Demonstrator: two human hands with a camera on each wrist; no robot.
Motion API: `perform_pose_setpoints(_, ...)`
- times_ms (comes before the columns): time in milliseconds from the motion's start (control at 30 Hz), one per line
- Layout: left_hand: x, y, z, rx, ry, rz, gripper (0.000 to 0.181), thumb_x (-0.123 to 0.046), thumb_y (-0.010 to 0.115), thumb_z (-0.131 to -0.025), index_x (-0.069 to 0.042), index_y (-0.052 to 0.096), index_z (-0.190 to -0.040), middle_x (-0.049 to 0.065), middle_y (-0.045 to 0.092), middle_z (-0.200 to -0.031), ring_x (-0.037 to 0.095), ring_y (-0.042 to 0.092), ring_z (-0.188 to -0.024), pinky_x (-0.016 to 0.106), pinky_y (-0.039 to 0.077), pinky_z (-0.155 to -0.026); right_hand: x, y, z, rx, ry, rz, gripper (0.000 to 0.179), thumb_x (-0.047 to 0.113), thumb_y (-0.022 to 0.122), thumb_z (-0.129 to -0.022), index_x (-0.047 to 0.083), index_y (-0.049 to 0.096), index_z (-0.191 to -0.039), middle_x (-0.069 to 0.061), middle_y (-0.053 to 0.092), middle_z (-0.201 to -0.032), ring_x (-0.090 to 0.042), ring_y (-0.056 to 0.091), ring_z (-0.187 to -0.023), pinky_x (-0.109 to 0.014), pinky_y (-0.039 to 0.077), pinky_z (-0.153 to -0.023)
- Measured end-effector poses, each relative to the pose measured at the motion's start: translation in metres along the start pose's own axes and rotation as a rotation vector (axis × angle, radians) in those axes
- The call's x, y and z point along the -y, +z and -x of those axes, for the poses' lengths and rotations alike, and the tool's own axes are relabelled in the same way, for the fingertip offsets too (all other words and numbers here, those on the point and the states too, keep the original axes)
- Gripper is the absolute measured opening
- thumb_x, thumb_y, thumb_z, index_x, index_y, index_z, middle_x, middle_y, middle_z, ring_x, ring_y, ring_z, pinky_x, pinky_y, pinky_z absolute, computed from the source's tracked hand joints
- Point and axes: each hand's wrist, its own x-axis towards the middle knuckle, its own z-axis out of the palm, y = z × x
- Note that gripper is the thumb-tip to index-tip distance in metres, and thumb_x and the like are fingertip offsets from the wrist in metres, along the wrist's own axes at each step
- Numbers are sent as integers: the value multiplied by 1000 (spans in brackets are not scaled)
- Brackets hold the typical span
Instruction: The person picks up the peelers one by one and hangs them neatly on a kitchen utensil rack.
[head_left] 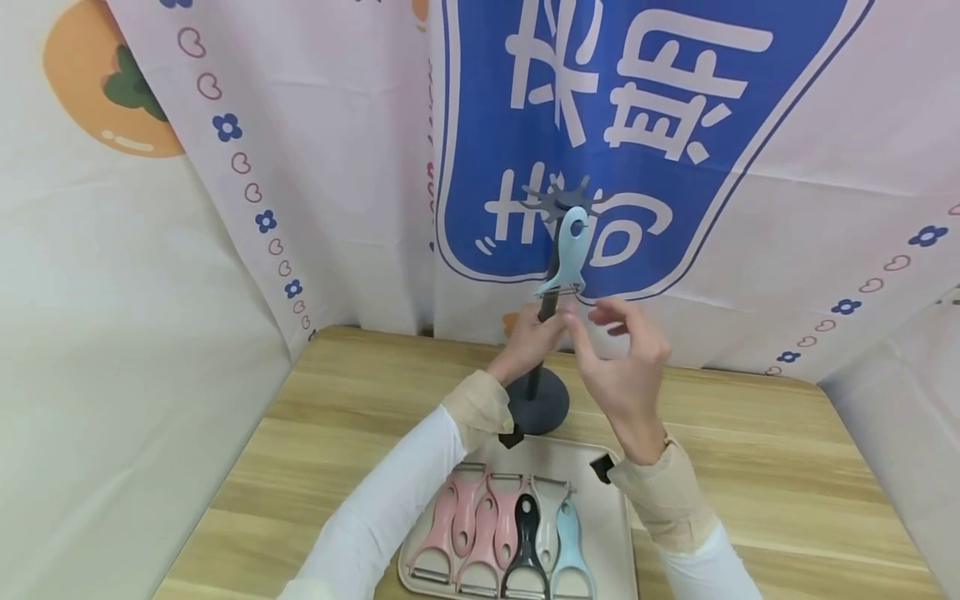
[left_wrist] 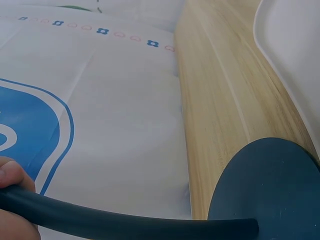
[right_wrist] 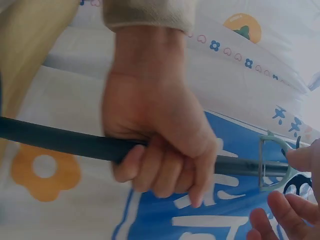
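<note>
And here's your table [head_left: 765,467], backed by a printed cloth [head_left: 360,150] carrying a big blue panel with white characters! Just in front of the stand's round base sits the beige tray [head_left: 611,517], with your left sleeve [head_left: 375,508] crossing over its edge. In it: four pink peelers [head_left: 486,537], a black peeler [head_left: 527,527], a whitish peeler [head_left: 548,512] and a second blue one [head_left: 570,533], heads pointing alternate ways. Your left hand [head_left: 531,340] is wrapped firmly round the pole of the dark stand [head_left: 551,408]. Your right hand [head_left: 628,371] grasps nothing, fingers loosely bent and spread, thumb close below the peeler; whether it touches, you can't tell. And up top, the light blue peeler [head_left: 573,254]! It hangs at the spiky ring of prongs, in front of the pole: glossy, rounded handle uppermost, oval hole near its end, forked head and metal blade at the bottom.
</note>
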Motion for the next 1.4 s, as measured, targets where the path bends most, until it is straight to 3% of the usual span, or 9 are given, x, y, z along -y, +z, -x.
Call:
perform_pose_setpoints(267, 1, -4, 2, -22, -38, 4, 55, -35, 55, -111, -13, 45, -62, -6, 36, -53, 15, 31, -46, 31, 27, -50, -9, -21, 47, 183, 96, 38, 25, 10, 89, -84, 2, 76, -103, -10, 78, -87, -27, 73, -77, -26, 52, -68)
perform_pose_setpoints(567, 1, -5, 1, -32, -47, 3, 55, -35, 56, -111, -14, 44, -62, -7, 35, -53, 13, 31, -47, 30, 26, -50, -8, -41, 87, 397, 136, 100, 21, 7, 90, -83, 3, 77, -98, -1, 74, -78, -18, 71, -69, -34, 54, -59)
perform_pose_setpoints(800, 3, 2, -1, 20, -84, 32, 56, -27, 54, -113, -15, 43, -59, -7, 35, -52, 12, 31, -47, 29, 26, -52, 3, -65, 111, 844, 250, 121, 16, 18, 88, -89, 16, 75, -100, 7, 73, -87, -4, 66, -75, -26, 56, -63)
perform_pose_setpoints(1000, -2, 2, -1, 23, -61, 46, 54, -24, 52, -113, -14, 43, -61, -8, 35, -52, 11, 30, -47, 28, 25, -51, 8, -78, 116, 1179, 344, 27, 20, 20, 87, -90, 10, 71, -96, 3, 69, -86, 1, 57, -70, -24, 52, -62)
perform_pose_setpoints(1133, -2, 2, -1, 7, -55, 35, 54, -27, 54, -113, -15, 43, -62, -8, 35, -53, 12, 30, -47, 29, 25, -51, 8, -81, 122, 1272, 410, 37, 30, 25, 91, -86, 10, 65, -89, 5, 62, -76, 1, 48, -61, -22, 44, -57)
perform_pose_setpoints(1400, 0, 1, 0, 3, -58, 18, 53, -27, 52, -113, -15, 44, -62, -7, 36, -53, 13, 31, -47, 30, 27, -53, 13, -80, 139, 1379, 595, 262, 49, 48, 93, -78, 18, 57, -64, 5, 54, -63, -12, 49, -55, -29, 39, -50)
